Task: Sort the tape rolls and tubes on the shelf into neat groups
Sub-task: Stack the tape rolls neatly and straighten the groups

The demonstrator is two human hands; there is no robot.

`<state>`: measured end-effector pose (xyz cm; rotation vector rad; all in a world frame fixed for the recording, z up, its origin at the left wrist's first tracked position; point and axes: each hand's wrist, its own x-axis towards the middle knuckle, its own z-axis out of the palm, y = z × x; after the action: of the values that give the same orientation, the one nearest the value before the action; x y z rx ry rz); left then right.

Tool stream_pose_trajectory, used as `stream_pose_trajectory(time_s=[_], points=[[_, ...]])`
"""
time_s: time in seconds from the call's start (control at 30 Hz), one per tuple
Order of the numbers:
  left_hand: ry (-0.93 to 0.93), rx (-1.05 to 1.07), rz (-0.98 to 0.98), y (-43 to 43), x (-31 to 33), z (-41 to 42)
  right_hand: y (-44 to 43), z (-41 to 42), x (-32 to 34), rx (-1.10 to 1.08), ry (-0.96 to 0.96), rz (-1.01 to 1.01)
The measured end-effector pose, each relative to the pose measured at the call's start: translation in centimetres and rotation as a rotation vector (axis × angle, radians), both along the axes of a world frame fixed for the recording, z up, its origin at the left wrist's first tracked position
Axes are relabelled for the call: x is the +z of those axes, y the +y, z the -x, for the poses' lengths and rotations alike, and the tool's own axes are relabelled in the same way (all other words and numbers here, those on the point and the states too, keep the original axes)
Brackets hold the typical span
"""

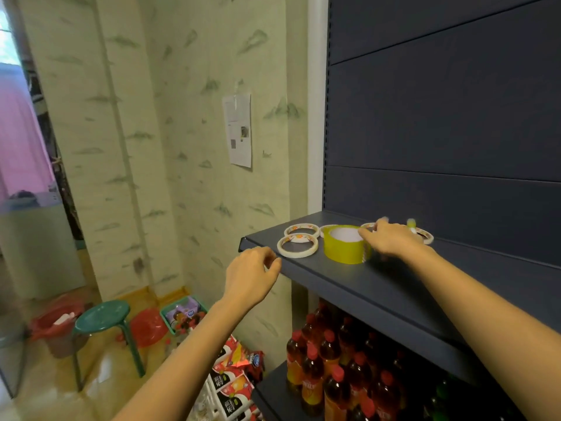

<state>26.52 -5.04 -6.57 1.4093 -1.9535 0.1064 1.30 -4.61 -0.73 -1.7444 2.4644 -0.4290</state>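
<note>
One camera sits on the person's head. It looks forward and a bit down. It is very near a dark shelf (349,281), which fills the right side and runs from near to far. Both arms come in from the bottom edge, so the left hand (250,278) and the right hand (391,243) are close to it. The wall (170,147) is far on the left. The floor (54,393) and a green stool (101,316) lie low on the left.

Dark blue shelf (334,278), flat top with a front lip. Two thin cream tape rolls (297,246) lie flat, touching, near its left end. A wide yellow tape roll (344,244) stands just right of them, with further thin rolls (426,237) beyond, partly hidden.
</note>
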Motion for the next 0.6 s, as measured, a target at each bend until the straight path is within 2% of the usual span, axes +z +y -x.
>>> stream_pose_trajectory(time_s=[0.1, 0.23, 0.33, 0.37, 0.47, 0.6], points=[[0.019, 0.009, -0.018, -3.5, 0.7, 0.1, -3.0, 0.2, -0.2, -0.03, 0.034, -0.085], [0.02, 0.001, -0.057, -7.3, 0.6, 0.4, -5.7, 1.4, -0.5, -0.051, -0.134, -0.145], [-0.011, -0.02, -0.109, -9.8, 0.7, 1.1, -6.5, 2.9, -0.7, -0.054, -0.03, -0.091], [-0.045, -0.008, -0.139, -10.7, 0.9, 1.4, -6.3, 3.6, -0.6, -0.05, 0.012, -0.07], [-0.226, 0.016, -0.268, -13.1, 1.3, 2.0, -5.1, 5.1, 0.3, -0.08, -0.024, -0.021], [-0.441, -0.082, -0.432, -15.8, 1.7, 2.5, -3.2, 6.4, 1.3, -0.184, -0.003, 0.024]])
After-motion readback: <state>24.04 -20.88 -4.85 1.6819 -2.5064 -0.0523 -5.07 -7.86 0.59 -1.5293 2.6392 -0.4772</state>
